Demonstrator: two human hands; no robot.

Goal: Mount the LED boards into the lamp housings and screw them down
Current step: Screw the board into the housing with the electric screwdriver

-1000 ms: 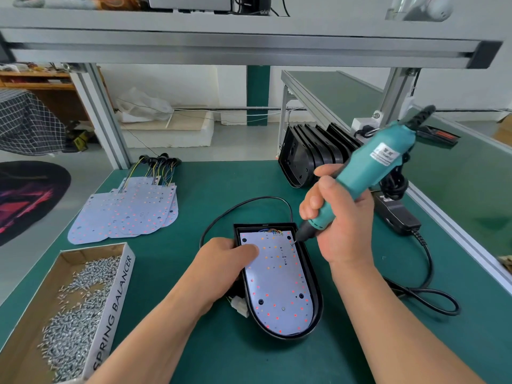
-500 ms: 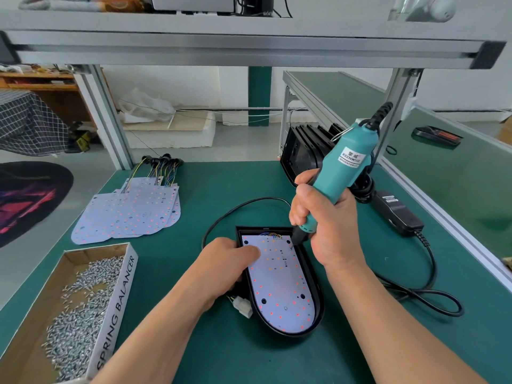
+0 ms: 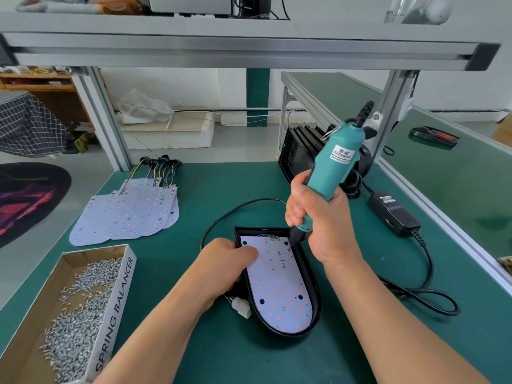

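- At the far right corner of the LED board [image 3: 279, 286], the dark tip of the electric screwdriver [image 3: 335, 167] meets the board; the screw under it is too small to make out.
- Right hand [image 3: 318, 217]: fingers clenched round the teal screwdriver's lower body, which leans up and to the right.
- Left hand [image 3: 224, 264]: thumb pressed flat on the board's upper left, the other fingers curled down over the left rim of the lamp housing [image 3: 317, 300]; their tips are hidden under the hand.
- Board sits inside the black housing, which lies flat on the green table [image 3: 194, 356] between both forearms.
- White connector [image 3: 242, 310] pokes out beside the housing, its wires partly covered by the left wrist.
- Box of screws [image 3: 116, 300] at the near left is cut off by the frame edge.
- Spare boards [image 3: 130, 214] are fanned out behind it.
- Stacked housings [image 3: 296, 153] are partly hidden behind the screwdriver.
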